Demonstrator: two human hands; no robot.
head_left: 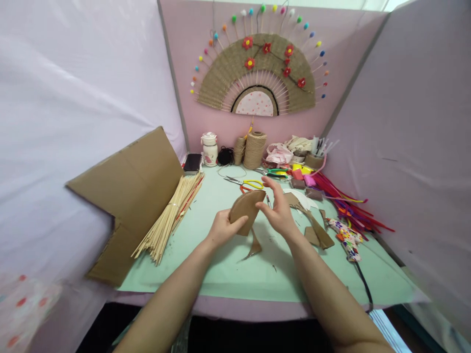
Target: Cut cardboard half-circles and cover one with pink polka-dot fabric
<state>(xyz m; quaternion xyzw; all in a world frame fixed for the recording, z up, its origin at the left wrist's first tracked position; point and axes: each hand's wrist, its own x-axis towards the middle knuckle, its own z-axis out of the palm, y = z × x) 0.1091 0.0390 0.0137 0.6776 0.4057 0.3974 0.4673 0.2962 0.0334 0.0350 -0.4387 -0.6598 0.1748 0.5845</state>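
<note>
A curved-edged piece of brown cardboard [247, 211] is held up over the table by my left hand [224, 228], thumb on its face and fingers behind it. My right hand [276, 208] is at the piece's right edge with thumb and fingers spread apart; whether the thumb touches the edge I cannot tell. Behind the piece lie yellow-handled scissors [253, 184] and, partly covered, an orange handle [244, 189]. A thin cardboard scrap [254, 245] lies just below the held piece.
Bamboo sticks [167, 215] and a large cardboard sheet [136, 181] occupy the left. Twine spools [254, 150] and a white bottle [209, 149] stand at the back. On the right are cardboard scraps [319, 233], pipe cleaners [344, 201] and a patterned glue gun [346, 237]. A decorated fan [257, 63] hangs behind.
</note>
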